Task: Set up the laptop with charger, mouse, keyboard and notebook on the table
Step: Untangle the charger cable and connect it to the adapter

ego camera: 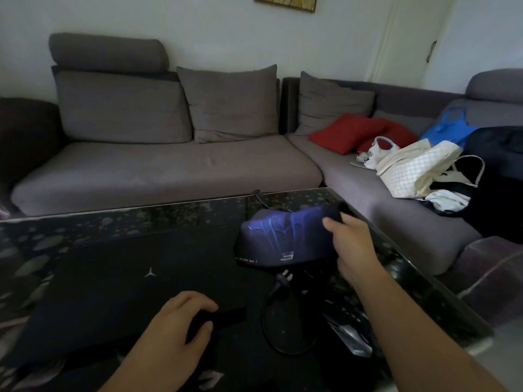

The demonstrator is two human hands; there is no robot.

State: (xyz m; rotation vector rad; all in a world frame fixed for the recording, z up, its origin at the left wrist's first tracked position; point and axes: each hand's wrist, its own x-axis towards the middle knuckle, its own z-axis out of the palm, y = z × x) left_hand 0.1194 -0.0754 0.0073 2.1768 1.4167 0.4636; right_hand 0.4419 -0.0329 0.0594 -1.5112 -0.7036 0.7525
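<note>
While lying closed and flat on the table (119,222), laptop (121,292) fills the near left of the top, pale star logo on its lid. Right of laptop, just off its edge: coiled black cable (271,321) with plug (284,275) at its far end. Above the plug, held clear of the table: mouse pad (285,236), dark with blue streaks, sagging, its right edge pinched between thumb and fingers of right hand (351,236). At laptop's near right corner: left hand (181,323), fingers curled around a small black object, identity unclear. Beyond the table: grey sofa (169,165); on its right wing, red cushions (353,134) and white bag (416,168).
</note>
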